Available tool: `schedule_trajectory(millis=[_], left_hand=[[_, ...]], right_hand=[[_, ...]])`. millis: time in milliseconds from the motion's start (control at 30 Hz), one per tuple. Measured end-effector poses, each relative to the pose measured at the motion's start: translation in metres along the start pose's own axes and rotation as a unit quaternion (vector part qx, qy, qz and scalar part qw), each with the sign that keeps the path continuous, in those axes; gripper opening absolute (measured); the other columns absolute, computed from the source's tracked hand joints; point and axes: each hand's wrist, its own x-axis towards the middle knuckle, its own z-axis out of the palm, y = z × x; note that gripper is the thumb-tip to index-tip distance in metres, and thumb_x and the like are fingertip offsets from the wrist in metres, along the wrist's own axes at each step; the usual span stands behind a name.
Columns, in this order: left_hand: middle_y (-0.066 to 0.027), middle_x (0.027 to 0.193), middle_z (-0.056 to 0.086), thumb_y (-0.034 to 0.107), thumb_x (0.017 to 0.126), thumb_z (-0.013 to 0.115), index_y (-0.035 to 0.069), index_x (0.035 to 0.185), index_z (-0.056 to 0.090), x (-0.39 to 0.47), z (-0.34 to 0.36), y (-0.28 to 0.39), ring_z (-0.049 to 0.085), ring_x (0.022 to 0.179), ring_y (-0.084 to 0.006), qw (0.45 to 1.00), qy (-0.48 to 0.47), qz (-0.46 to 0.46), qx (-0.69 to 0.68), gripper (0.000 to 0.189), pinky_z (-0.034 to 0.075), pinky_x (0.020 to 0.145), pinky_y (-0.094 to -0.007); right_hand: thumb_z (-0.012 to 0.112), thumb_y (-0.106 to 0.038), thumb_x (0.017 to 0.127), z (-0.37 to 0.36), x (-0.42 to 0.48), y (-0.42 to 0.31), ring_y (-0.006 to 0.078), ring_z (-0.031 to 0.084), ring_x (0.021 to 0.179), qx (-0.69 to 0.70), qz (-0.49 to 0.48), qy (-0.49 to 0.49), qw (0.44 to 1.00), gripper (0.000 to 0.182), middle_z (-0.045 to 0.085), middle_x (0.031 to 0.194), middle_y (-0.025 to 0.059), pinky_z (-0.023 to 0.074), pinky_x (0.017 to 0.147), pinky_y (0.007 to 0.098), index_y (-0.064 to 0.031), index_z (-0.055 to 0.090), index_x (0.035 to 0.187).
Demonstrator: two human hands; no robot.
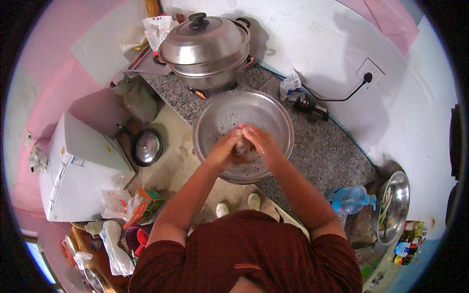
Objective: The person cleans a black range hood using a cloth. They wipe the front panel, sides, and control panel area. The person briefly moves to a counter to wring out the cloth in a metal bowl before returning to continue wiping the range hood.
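Observation:
A wide stainless steel basin [269, 110] stands at the edge of the granite counter, wet and flecked with dark specks inside. Over its middle, my left hand [230, 142] and my right hand [259, 140] meet at the fingertips, palms turned inward. Both look wet. Something pale and blurred shows between the palms; whether it is a held thing, foam or water is unclear.
Behind the basin stands a lidded steel steamer pot [205, 47]. A black appliance [311, 109] lies by the wall. Rightward are a blue pump bottle [350, 199] and a steel bowl [397, 205] of vegetables. A white fridge [88, 175] and a gas cylinder [137, 100] stand left.

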Motion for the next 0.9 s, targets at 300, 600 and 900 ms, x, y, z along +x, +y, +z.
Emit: schedule_trajectory(millis=[300, 600, 900], left_hand=[[-0.0106, 0.112, 0.058, 0.057, 0.088, 0.041, 0.016, 0.117, 0.05, -0.047, -0.063, 0.008, 0.057, 0.098, -0.0332, 0.959, -0.017, 0.08, -0.271, 0.05, 0.049, 0.063, -0.0413], [-0.0089, 0.116, 0.057, 0.057, 0.089, 0.04, 0.019, 0.122, 0.048, -0.056, -0.073, 0.005, 0.06, 0.093, -0.0322, 0.975, -0.003, 0.065, -0.215, 0.051, 0.047, 0.067, -0.0424], [-0.0096, 0.115, 0.057, 0.055, 0.09, 0.039, 0.015, 0.125, 0.047, -0.062, -0.02, -0.015, 0.059, 0.095, -0.0295, 0.969, -0.12, -0.025, -0.216, 0.053, 0.051, 0.072, -0.0432]], right_hand=[[0.041, -0.039, 0.093, -0.03, 0.036, -0.117, 0.0363, 0.056, 0.107, 0.332, -0.13, -0.18, 0.917, 0.051, 0.054, 0.121, 0.0201, 0.047, 0.087, 0.0443, -0.0085, 0.036, 0.134], [0.062, -0.026, 0.08, -0.02, -0.037, 0.024, 0.0275, 0.059, 0.097, -0.257, 0.035, 0.091, 0.962, 0.038, 0.062, 0.106, 0.0123, 0.0466, 0.085, 0.0363, -0.0072, 0.06, 0.113], [0.06, -0.028, 0.084, 0.011, -0.123, 0.041, 0.0252, 0.063, 0.094, -0.261, 0.028, 0.24, 0.934, 0.036, 0.065, 0.105, 0.0131, 0.0504, 0.08, 0.0366, -0.0063, 0.059, 0.114]])
